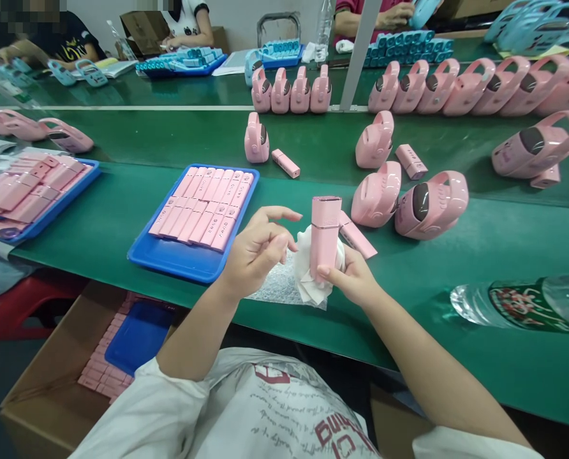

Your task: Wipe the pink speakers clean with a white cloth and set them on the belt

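My right hand (354, 275) grips a pink rectangular stick-like case (326, 236) upright, with a white cloth (308, 271) bunched behind and below it. Just left of the case, my left hand (260, 248) is raised with its fingers apart and nothing in them. A sheet of bubble wrap (277, 284) lies on the table under the hands. Behind my right hand another pink case (357, 236) rests on the table, partly hidden. To the left, a blue tray (169, 258) bears two rows of similar pink cases (201, 207).
Pink handled units (432, 205) stand at right and along the back. A water bottle (518, 303) lies at the right edge. Another loaded blue tray (81, 182) is at left. Below the table stands an open carton (40, 389). Co-workers sit across, near light-blue parts (409, 48).
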`<act>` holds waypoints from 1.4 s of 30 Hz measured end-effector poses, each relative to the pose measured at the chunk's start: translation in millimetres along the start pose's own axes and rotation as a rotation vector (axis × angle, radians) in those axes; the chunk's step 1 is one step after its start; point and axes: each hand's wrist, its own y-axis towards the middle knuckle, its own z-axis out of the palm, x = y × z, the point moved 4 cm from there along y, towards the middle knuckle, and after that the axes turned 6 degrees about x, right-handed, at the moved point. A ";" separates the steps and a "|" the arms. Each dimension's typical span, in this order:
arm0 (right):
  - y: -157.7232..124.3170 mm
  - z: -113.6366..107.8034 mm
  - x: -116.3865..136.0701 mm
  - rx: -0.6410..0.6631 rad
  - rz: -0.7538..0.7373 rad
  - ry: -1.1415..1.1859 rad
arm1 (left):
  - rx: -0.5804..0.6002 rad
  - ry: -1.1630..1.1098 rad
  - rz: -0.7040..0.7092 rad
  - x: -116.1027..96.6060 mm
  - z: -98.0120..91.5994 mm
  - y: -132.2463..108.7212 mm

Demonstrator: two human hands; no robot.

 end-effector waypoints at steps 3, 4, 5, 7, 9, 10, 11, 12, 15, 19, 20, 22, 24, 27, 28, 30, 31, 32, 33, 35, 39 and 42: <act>0.4 -1.9 -1.8 -0.009 0.013 0.058 | 0.078 -0.182 -0.044 -4.6 -3.6 -2.2; 0.5 -3.0 -2.9 -0.012 0.020 0.085 | 0.148 -0.216 -0.068 -8.1 -6.2 -4.1; 0.6 -4.1 -4.1 -0.014 0.030 0.117 | 0.259 -0.222 -0.106 -11.6 -9.2 -7.6; 0.9 -6.0 -5.9 -0.012 0.049 0.191 | 0.588 -0.166 -0.237 -15.1 -17.0 -23.7; 1.3 -7.9 -6.0 -0.020 0.053 0.260 | 0.933 -0.027 -0.447 -9.8 -32.4 -55.2; 1.5 -8.9 -5.4 -0.029 0.045 0.286 | 1.023 0.080 -0.565 -4.0 -45.2 -73.5; 1.6 -9.7 -4.6 -0.035 0.033 0.306 | 1.040 0.210 -0.692 2.9 -60.8 -91.5; 1.8 -10.2 -3.9 -0.036 0.022 0.318 | 0.982 0.354 -0.788 8.8 -78.2 -107.1; 2.1 -9.7 -3.4 -0.010 0.010 0.321 | 0.722 0.686 -0.996 13.9 -122.5 -139.0; 1.9 -6.5 -5.8 0.023 0.025 0.300 | 0.507 0.613 -0.911 1.4 -118.2 -120.1; 1.6 -5.5 -6.5 0.031 0.031 0.294 | 0.431 0.589 -0.803 -1.7 -107.6 -104.4; 0.9 -3.6 -7.2 0.051 0.045 0.282 | 0.303 0.535 -0.571 -3.7 -78.9 -70.5; -0.1 -1.9 -7.4 0.075 0.062 0.266 | 0.189 0.420 -0.438 2.5 -47.3 -40.8; -1.3 0.3 -6.3 0.122 0.090 0.237 | 0.171 0.119 -0.367 18.3 -1.2 -8.3; -1.5 0.7 -5.6 0.132 0.095 0.229 | 0.175 -0.003 -0.361 22.6 10.9 -0.7; -1.5 0.5 -4.0 0.134 0.094 0.229 | 0.180 -0.243 -0.368 29.2 28.5 9.8; -1.2 -0.1 -3.4 0.125 0.090 0.236 | 0.175 -0.349 -0.377 32.0 33.9 13.1; -0.8 -0.8 -2.9 0.114 0.086 0.247 | 0.171 -0.441 -0.382 34.7 37.4 15.4; -0.2 -1.5 -2.9 0.104 0.083 0.261 | 0.165 -0.521 -0.381 37.4 39.1 17.1; 1.7 -2.8 -4.9 0.085 0.102 0.299 | 0.140 -0.652 -0.364 43.4 37.9 18.8; 6.0 -14.6 -13.5 -0.037 0.248 0.303 | 0.009 -0.826 -0.342 56.8 21.6 18.7; 4.9 -47.0 0.4 -0.359 0.136 0.159 | -0.033 -0.990 -0.374 61.3 9.0 17.8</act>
